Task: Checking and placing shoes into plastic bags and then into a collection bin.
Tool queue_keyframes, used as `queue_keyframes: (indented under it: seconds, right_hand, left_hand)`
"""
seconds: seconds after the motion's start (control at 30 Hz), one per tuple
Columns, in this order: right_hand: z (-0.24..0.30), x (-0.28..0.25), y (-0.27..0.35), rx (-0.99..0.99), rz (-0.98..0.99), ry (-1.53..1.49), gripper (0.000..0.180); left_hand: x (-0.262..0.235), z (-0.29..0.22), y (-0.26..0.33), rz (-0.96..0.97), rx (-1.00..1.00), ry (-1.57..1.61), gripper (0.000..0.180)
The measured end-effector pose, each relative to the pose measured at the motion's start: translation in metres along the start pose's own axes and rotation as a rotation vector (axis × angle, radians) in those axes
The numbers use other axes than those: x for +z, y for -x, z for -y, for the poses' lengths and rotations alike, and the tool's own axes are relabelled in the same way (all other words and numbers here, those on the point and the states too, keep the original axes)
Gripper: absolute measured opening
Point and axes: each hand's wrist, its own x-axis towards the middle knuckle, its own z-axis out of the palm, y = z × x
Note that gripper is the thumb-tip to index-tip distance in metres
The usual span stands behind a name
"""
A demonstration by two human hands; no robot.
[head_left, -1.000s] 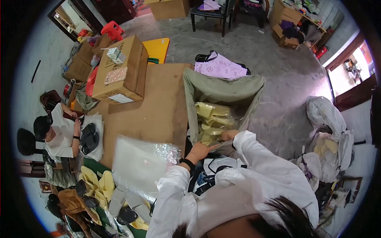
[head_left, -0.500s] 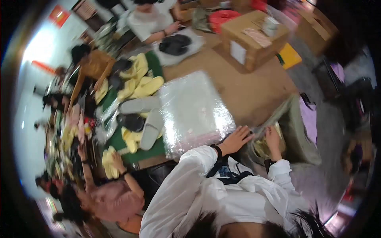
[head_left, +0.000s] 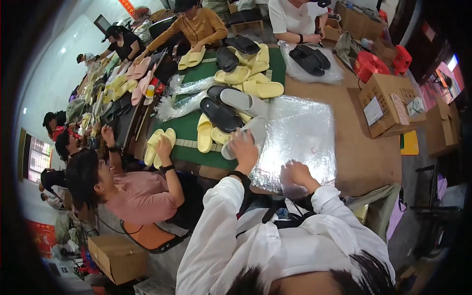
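My left hand is on a grey slipper, its fingers curled over the near part of the sole. A second grey slipper lies just beyond it. To the right is a flat stack of clear plastic bags, shiny under the light. At its near edge my right hand is closed on a fold of clear plastic; the fingertips are partly blurred. Black slippers and yellow slippers lie left of the grey pair on a green mat.
At left, a co-worker in pink holds yellow slippers. Across the table are people in orange and white. A cardboard box stands at the table's right. An olive sack hangs by the near right edge.
My view has swung left. My left hand has gone from the bag stack to the grey slipper. My right hand has come out of the olive sack onto the stack's near edge.
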Motion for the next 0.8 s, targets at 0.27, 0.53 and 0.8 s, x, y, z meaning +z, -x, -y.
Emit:
queue_keyframes:
  seconds: [0.27, 0.53, 0.8]
  right_hand:
    - [0.013, 0.01, -0.011, 0.251, 0.3, -0.097, 0.035]
    - [0.029, 0.039, -0.023, 0.394, 0.266, -0.009, 0.039]
    - [0.062, 0.039, -0.016, 0.571, 0.08, -0.053, 0.049]
  left_hand:
    - [0.018, 0.099, -0.044, 0.45, 0.191, 0.365, 0.032]
    - [0.024, 0.07, -0.115, 0.353, 0.747, -0.034, 0.1]
    - [0.087, 0.067, -0.151, 0.278, 0.59, 0.537, 0.05]
